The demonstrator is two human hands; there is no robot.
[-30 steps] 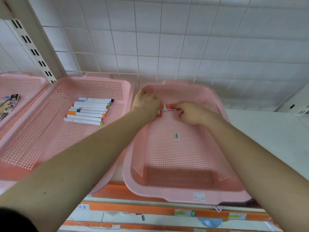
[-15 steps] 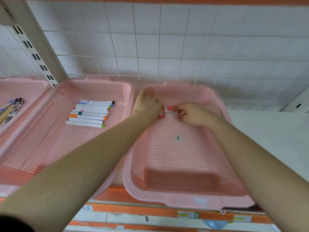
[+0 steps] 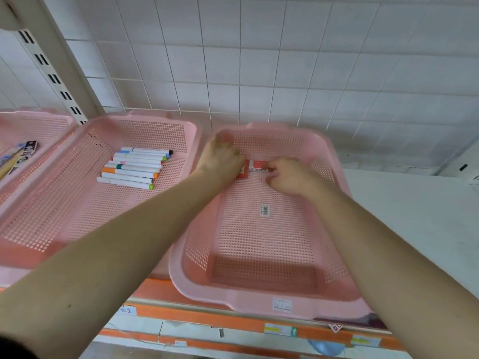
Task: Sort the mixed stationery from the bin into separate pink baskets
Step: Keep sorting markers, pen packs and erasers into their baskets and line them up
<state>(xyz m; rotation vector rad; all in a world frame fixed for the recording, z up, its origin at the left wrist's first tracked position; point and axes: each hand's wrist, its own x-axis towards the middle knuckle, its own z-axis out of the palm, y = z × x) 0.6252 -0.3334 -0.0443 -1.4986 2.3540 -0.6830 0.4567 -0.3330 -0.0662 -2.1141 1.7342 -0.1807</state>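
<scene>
Little has shifted in the last second: both hands stay at the far end of the right-hand pink perforated plastic basket (image 3: 259, 301), over the small red-and-white packets (image 3: 256, 165) on its floor. The right hand (image 3: 287, 174) pinches their right end with curled fingers. The left hand (image 3: 223, 159) covers the other end, so I cannot tell its grip. Placement looks unfinished.
</scene>
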